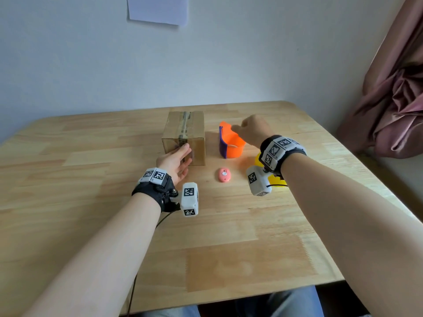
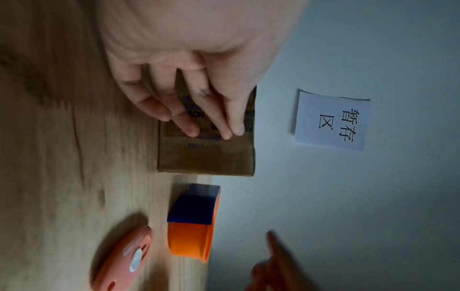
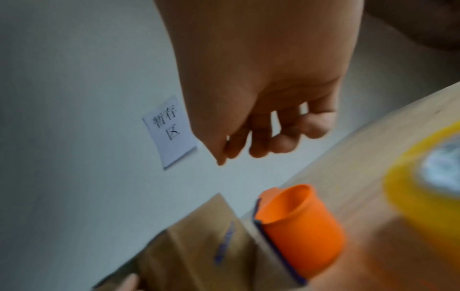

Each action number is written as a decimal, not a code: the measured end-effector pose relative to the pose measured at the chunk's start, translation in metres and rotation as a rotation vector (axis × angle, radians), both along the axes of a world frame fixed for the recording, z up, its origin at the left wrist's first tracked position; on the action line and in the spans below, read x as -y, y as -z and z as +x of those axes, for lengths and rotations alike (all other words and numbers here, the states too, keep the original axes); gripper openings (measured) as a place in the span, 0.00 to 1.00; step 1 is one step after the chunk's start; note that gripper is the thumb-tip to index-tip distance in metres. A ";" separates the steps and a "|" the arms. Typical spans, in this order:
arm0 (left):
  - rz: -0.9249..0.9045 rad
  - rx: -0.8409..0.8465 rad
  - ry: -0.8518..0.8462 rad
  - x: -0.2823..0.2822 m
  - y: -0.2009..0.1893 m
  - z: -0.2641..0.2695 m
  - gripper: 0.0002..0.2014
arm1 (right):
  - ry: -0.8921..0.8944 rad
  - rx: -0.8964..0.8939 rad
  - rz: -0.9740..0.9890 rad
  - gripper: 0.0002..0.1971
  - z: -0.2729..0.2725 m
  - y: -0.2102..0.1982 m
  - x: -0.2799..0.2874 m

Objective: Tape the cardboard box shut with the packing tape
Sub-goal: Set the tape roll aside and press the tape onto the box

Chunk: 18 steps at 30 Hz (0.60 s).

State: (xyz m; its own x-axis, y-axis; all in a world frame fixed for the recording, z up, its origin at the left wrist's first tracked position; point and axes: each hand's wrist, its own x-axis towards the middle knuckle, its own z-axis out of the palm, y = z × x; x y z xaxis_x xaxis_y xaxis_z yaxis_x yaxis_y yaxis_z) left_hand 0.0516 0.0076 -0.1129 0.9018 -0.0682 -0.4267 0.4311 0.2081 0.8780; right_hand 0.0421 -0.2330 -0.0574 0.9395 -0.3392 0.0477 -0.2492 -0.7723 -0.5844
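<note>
The cardboard box [image 1: 184, 138] stood on the wooden table [image 1: 91, 179] a little left of the centre of the head view, closed, with a strip of tape already running along its top and down its near face. The left hand [image 1: 175, 162] lay just below it in the frame, palm turned inward and fingers [image 2: 191, 126] straight and slightly spread against the box's near side; from the left wrist they appeared to touch the printed face, gripping nothing. To the right of the box, apart from it, sat an orange tape dispenser [image 1: 231, 143] with a purple edge. The right hand [image 1: 250, 130] hovered at the dispenser's upper right, above the table, its fingers [image 3: 281, 145] loosely curled downward and holding nothing; the right wrist view was blurred, and whether the fingers touched the dispenser could not be told. A yellow roll of packing tape [image 1: 271, 172] lay right of centre, mostly hidden behind the right wrist and its camera mount. A small pink cutter [image 1: 224, 175] lay on the table below the dispenser, between the two wrists. A white sheet of paper [image 1: 158, 10] with printed characters was fixed to the wall at the top of the frame, and a pink curtain [image 1: 393, 88] hung at the right edge.
</note>
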 end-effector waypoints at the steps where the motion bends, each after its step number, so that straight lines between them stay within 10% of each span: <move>1: -0.008 0.003 0.002 -0.001 0.002 0.000 0.11 | -0.043 0.061 0.063 0.21 0.006 -0.006 -0.013; 10: -0.105 -0.042 0.098 -0.017 0.010 0.010 0.13 | -0.501 0.073 0.058 0.17 0.028 -0.018 -0.098; 18: -0.044 0.020 0.057 -0.021 0.026 0.021 0.14 | -0.411 0.146 0.196 0.17 0.047 0.031 -0.098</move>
State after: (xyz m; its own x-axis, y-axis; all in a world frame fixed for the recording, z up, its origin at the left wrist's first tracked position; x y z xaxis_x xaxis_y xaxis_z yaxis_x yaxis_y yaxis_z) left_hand 0.0723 0.0285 -0.1385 0.9040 -0.1385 -0.4044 0.4263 0.2223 0.8768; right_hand 0.0892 -0.1354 -0.0889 0.9859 0.0435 0.1615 0.1495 -0.6614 -0.7349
